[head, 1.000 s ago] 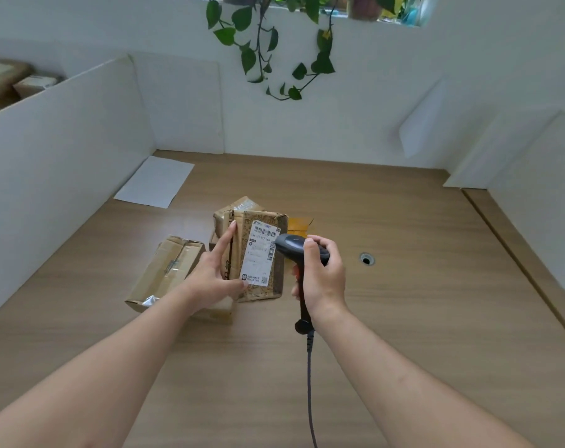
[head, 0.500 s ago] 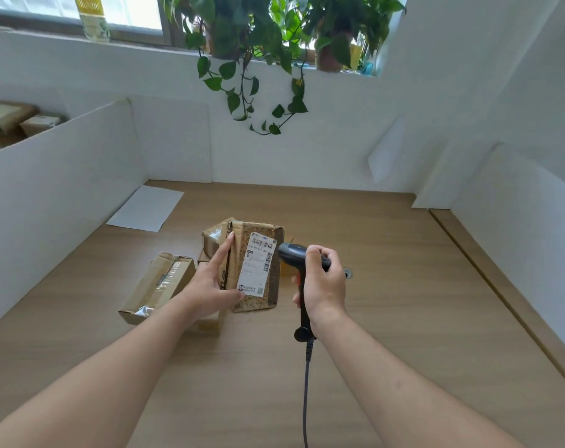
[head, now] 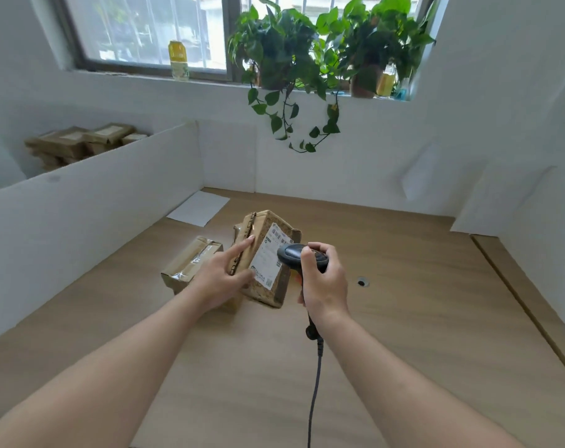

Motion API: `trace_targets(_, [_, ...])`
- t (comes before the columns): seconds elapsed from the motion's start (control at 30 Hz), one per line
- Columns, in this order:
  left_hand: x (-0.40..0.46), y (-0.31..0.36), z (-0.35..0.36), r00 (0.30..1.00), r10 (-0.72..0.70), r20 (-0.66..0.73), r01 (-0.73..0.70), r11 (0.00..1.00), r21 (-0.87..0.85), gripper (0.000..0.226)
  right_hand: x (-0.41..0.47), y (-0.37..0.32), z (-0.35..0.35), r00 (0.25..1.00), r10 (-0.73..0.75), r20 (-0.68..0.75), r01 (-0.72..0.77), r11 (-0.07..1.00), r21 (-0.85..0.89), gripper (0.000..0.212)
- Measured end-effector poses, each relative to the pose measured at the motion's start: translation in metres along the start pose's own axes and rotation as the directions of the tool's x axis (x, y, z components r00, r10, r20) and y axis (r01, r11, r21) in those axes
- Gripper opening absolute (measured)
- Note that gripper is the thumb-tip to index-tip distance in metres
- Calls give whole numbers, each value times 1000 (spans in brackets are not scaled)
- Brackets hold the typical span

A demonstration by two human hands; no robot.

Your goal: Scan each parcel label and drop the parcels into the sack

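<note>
Left hand (head: 221,279) pinching tilted brown cardboard parcel (head: 268,258) above wooden tabletop (head: 403,318), forefinger straight along taped edge; loose grip, possible slip. White paper label (head: 268,257) matte, creased. Right hand (head: 323,279) wrapped round black plastic corded scanner (head: 294,255), partly covering label; possible misread. Sack unseen.

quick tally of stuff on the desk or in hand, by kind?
Parcels: 3, one held, one taped, one partly hidden behind
Barcode scanner: 1
White paper sheet: 1
Total: 5
</note>
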State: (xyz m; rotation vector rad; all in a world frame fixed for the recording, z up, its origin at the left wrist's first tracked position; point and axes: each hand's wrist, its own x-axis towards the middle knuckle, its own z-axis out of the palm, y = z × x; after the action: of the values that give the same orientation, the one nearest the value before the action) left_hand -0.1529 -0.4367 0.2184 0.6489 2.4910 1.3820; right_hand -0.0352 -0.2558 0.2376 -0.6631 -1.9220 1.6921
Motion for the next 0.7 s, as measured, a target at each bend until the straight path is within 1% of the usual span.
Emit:
trace_targets(0.07, [-27,5,6,997,-11,-78,16,998,57,67,-17,5,-9,997,-21,74,23,999,-28,14])
trace_targets(0.13, [-56,5,12,989,-34,-143,48,994,98,64,-36,12,-17,986,-43,161,49,998,-33,5])
trace_targets(0.2, [-90,1,17,979,-72,-191,103,983,155,62,-59,20,-21,967,-52,251,67,997,-50,6])
trace_targets(0.27, [-126,-5,19,957,-130,-259,193,952,238,62,-84,27,-22,945,-56,323,84,994,-76,10])
trace_targets(0.37, [-184,-12,15,912,-223,-345,329,898,290,61,-124,36,-19,904,-67,422,125,986,-111,15])
trace_targets(0.5, [-262,-24,4,852,-327,-410,458,844,278,60,-176,40,-7,839,-73,540,146,985,-94,22])
trace_targets(0.7, [-374,-42,-22,778,-414,-473,574,774,266,60,-260,41,27,726,-78,683,151,987,-47,21])
